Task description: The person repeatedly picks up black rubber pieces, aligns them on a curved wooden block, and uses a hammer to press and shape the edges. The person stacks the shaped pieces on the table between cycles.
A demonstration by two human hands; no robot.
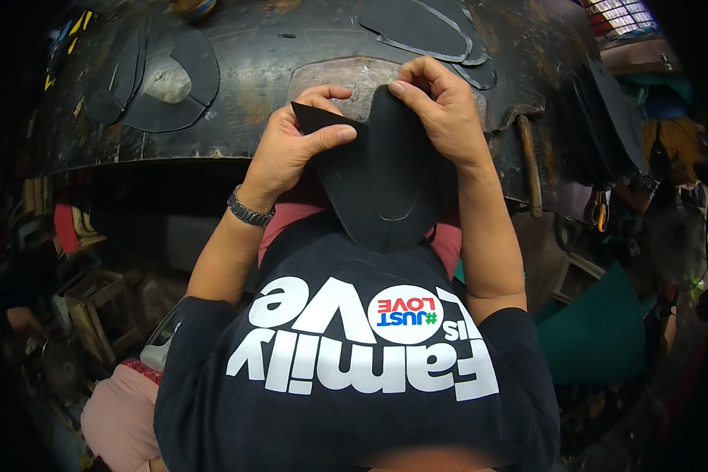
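Between my hands, over my lap at the table's near edge, is a black shoe upper of smooth, leather-like sheet. It has a rounded lower end with a curved seam line. My left hand holds its pointed left flap, thumb on the near face and some fingers behind. Its index finger sticks out past the flap. My right hand pinches the rounded top of the other flap between thumb and fingers. The two flaps spread apart in a V. Fingertips behind the sheet are hidden.
On the dark worktable lie curved black pieces at left and light-edged black pieces at the back. A hammer rests near the right edge, beside a stack of black sheets. A wooden stool stands lower left.
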